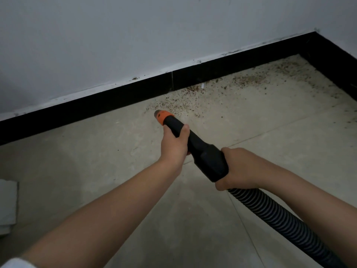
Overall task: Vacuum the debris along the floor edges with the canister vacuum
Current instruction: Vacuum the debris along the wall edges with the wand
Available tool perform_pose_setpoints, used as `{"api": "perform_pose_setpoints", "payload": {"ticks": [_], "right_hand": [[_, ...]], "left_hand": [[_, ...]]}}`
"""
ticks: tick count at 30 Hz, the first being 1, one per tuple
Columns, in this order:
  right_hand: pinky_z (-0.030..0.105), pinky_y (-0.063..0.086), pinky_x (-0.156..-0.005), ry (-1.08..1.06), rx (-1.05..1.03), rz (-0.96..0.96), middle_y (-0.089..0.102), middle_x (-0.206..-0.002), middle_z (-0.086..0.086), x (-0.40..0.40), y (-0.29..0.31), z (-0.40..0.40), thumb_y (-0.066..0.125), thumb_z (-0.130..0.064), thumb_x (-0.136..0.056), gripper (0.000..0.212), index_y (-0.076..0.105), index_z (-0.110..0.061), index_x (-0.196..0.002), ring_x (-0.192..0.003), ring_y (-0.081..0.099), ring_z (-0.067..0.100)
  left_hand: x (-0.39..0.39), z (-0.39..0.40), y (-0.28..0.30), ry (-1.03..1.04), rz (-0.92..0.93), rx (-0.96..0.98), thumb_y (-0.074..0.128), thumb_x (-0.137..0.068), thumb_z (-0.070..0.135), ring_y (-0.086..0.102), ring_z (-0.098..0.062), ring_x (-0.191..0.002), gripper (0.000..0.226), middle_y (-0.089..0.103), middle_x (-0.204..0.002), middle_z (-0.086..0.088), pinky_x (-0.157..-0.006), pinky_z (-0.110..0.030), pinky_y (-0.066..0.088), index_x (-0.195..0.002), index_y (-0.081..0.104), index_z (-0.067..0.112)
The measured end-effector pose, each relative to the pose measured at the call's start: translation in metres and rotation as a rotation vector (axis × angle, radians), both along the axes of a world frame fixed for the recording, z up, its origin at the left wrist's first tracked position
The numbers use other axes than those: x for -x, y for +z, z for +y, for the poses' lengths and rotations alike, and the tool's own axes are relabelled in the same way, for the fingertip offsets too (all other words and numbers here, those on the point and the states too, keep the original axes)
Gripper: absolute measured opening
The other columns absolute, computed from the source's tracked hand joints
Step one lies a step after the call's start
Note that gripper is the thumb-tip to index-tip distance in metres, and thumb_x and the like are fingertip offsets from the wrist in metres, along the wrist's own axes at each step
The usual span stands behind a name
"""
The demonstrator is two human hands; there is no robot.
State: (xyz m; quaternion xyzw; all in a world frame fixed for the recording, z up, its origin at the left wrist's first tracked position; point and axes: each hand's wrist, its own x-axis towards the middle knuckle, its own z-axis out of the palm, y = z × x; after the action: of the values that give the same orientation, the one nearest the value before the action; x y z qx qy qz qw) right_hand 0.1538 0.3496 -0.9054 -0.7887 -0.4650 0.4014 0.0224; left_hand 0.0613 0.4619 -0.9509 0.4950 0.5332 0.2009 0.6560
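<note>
The person holds the vacuum nozzle point(195, 144) with both hands. The left hand point(174, 145) is wrapped around the narrow front part, just behind the orange tip point(163, 117), with its fingers point(185, 130) curled round the tube. The right hand point(236, 169) grips the thick rear part, where the ribbed hose point(280, 221) comes out; its fingers are also closed around the body.

The orange tip is low over the floor point(77, 161), near the black skirting board point(116, 99). The debris point(222, 88), many small brown crumbs, lies just ahead of the tip and continues beyond the left fingers, along the board to the corner. A small white scrap point(202, 86) lies among it, close to the board.

I judge that the step in hand is sucking up the near end of this strip. The floor behind the tip looks mostly clean. The next move calls for sliding the tip forward along the board toward the corner, keeping it low and close to the edge.
</note>
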Motion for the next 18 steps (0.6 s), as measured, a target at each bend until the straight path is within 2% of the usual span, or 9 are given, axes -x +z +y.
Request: {"api": "perform_pose_setpoints", "payload": {"ticks": [2,4,9,13,18], "right_hand": [[0.026,0.049,-0.063,0.004,0.017,0.015,0.052,-0.085,-0.006,0.003,0.002,-0.002,0.075,-0.032,-0.067,0.039,0.039,-0.025,-0.080,-0.077,0.057,0.010],[0.027,0.051,-0.067,0.014,0.043,0.028,0.053,-0.087,-0.006,0.008,0.003,-0.002,0.075,-0.031,-0.067,0.038,0.039,-0.025,-0.080,-0.081,0.059,0.012],[0.028,0.052,-0.068,0.032,0.076,0.024,0.053,-0.086,-0.006,0.015,0.000,0.000,0.075,-0.032,-0.068,0.039,0.038,-0.026,-0.078,-0.081,0.058,0.012],[0.024,0.049,-0.063,0.015,0.057,0.045,0.052,-0.085,-0.005,0.013,-0.010,0.011,0.075,-0.028,-0.069,0.039,0.045,-0.018,-0.091,-0.075,0.055,0.010],[0.017,0.042,-0.052,0.037,0.019,0.095,0.050,-0.081,-0.006,0.017,-0.023,0.030,0.075,-0.026,-0.069,0.037,0.044,-0.019,-0.087,-0.067,0.050,0.003]], "left_hand": [[0.005,-0.002,0.000,0.002,0.005,0.008,0.046,-0.097,0.028,0.057,-0.021,-0.103,0.055,0.051,-0.131,-0.006,-0.064,-0.021,0.049,-0.145,0.024,0.018],[0.009,-0.004,-0.001,0.003,0.017,0.033,0.046,-0.097,0.028,0.056,-0.019,-0.098,0.054,0.051,-0.132,-0.007,-0.056,-0.016,0.046,-0.145,0.024,0.016],[0.015,-0.004,-0.010,0.017,0.045,0.068,0.045,-0.097,0.029,0.054,-0.025,-0.113,0.058,0.046,-0.138,-0.008,-0.054,-0.015,0.045,-0.148,0.020,0.016],[0.013,0.006,-0.008,0.021,0.071,0.069,0.046,-0.097,0.028,0.055,-0.027,-0.111,0.055,0.048,-0.134,-0.009,-0.070,-0.027,0.051,-0.146,0.023,0.018],[0.019,0.021,-0.007,0.062,0.103,0.053,0.048,-0.096,0.029,0.052,-0.027,-0.116,0.060,0.047,-0.136,-0.008,-0.094,-0.037,0.048,-0.147,0.020,0.017]]}}
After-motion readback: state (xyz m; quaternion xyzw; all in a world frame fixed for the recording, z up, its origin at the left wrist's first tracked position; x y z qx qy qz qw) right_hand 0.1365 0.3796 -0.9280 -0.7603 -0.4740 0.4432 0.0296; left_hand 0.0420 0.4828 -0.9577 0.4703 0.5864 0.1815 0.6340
